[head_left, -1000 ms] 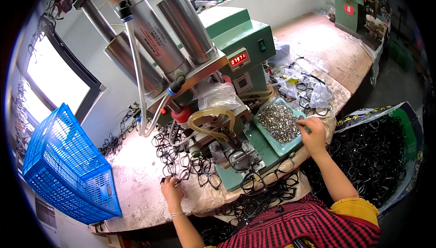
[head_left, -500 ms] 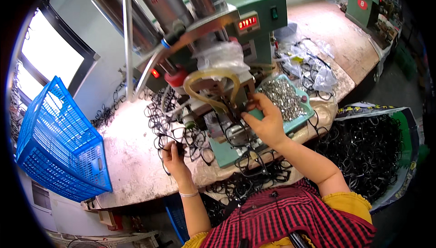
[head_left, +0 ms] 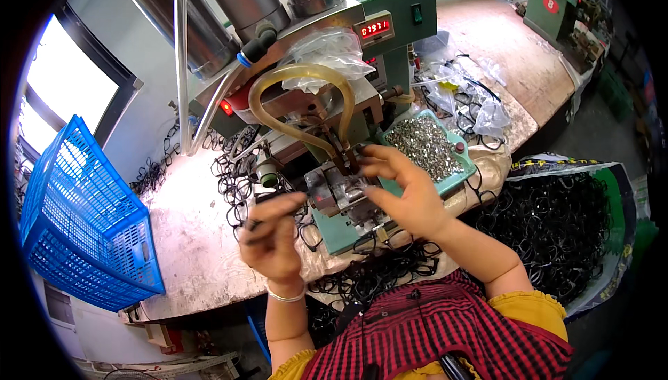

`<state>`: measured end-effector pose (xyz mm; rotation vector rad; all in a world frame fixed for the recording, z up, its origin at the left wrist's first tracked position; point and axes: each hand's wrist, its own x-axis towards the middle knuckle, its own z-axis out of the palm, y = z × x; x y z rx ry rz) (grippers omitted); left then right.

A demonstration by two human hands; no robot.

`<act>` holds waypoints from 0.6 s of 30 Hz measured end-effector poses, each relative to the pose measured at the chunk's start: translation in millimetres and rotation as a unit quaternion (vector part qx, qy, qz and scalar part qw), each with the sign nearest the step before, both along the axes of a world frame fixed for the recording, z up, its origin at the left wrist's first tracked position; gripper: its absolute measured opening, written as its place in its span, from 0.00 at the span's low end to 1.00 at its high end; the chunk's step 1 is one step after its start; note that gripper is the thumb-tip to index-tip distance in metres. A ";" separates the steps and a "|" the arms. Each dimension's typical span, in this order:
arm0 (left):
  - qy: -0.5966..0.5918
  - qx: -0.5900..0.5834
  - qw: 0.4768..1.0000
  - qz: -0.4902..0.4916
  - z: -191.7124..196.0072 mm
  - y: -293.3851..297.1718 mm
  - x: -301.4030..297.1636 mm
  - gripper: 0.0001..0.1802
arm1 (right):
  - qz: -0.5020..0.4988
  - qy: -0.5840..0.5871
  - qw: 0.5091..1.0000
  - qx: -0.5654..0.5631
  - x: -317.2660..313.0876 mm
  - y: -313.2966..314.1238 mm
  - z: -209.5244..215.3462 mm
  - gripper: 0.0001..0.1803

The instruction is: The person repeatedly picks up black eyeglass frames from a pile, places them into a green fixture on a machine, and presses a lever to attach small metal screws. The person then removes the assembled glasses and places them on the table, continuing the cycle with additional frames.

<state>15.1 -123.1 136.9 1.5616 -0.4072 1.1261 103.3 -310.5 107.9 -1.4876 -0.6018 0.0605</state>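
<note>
My right hand point(head_left: 410, 195) is at the metal fixture point(head_left: 344, 192) of a press machine, thumb and fingers apart on its right side, close to the nozzle. No held thing shows in it. A curved amber hose point(head_left: 300, 72) arches over the fixture. Left of the fixture, my left hand point(head_left: 273, 244) is raised and smeared by motion, one finger pointing toward the machine. Something dark shows by its fingers, too blurred to name. Black eyeglass frames point(head_left: 229, 175) lie tangled on the table behind it.
A teal tray point(head_left: 456, 184) of small metal parts sits right of the fixture. More black frames point(head_left: 376, 268) pile along the front edge. A large sack point(head_left: 550, 230) of frames stands right, a blue crate point(head_left: 90, 220) left. Plastic bags point(head_left: 494, 121) lie behind the tray.
My left hand has risen from the frames on the table toward the fixture. The round black eyeglass frame at the fixture no longer shows there. My right hand's fingers have spread.
</note>
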 end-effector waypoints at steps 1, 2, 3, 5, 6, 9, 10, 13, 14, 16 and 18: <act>0.046 0.075 0.996 0.034 -12.6 1.0 -6.6 0.06 | 0.008 -0.034 0.998 -0.043 7.4 -8.9 2.4 0.25; 0.074 0.177 0.978 0.081 -11.9 -5.9 -12.2 0.06 | -0.055 -0.124 0.987 -0.082 23.6 -15.2 -12.7 0.18; 0.073 0.242 0.966 0.049 -13.4 -10.3 -10.9 0.09 | -0.132 -0.213 0.951 -0.179 43.6 -25.2 -31.8 0.16; 0.037 0.343 0.939 0.019 -20.8 -14.7 -2.4 0.15 | -0.245 -0.199 0.870 -0.378 64.7 -47.1 -72.7 0.15; 0.033 0.366 0.930 0.021 -23.8 -17.9 1.4 0.13 | -0.270 -0.197 0.864 -0.377 71.3 -58.4 -84.7 0.15; 0.036 0.382 0.923 0.025 -29.6 -21.4 3.2 0.12 | -0.277 -0.253 0.871 -0.319 82.6 -75.5 -111.7 0.13; 0.033 0.380 0.924 0.026 -28.8 -22.3 4.6 0.13 | -0.284 -0.259 0.868 -0.315 83.8 -73.2 -111.6 0.13; 0.040 0.381 0.924 0.023 -29.3 -20.1 4.6 0.13 | -0.286 -0.289 0.861 -0.304 87.3 -53.4 -104.3 0.11; 0.047 0.377 0.925 0.020 -29.9 -21.0 4.4 0.13 | -0.274 -0.301 0.862 -0.301 92.1 -42.6 -99.2 0.10; 0.061 0.371 0.926 0.017 -29.5 -22.8 2.1 0.13 | -0.253 -0.334 0.850 -0.319 107.0 -20.1 -93.3 0.09; 0.070 0.402 0.911 0.063 -30.6 -25.7 -8.5 0.14 | -0.244 -0.308 0.836 -0.383 113.4 -6.6 -97.2 0.10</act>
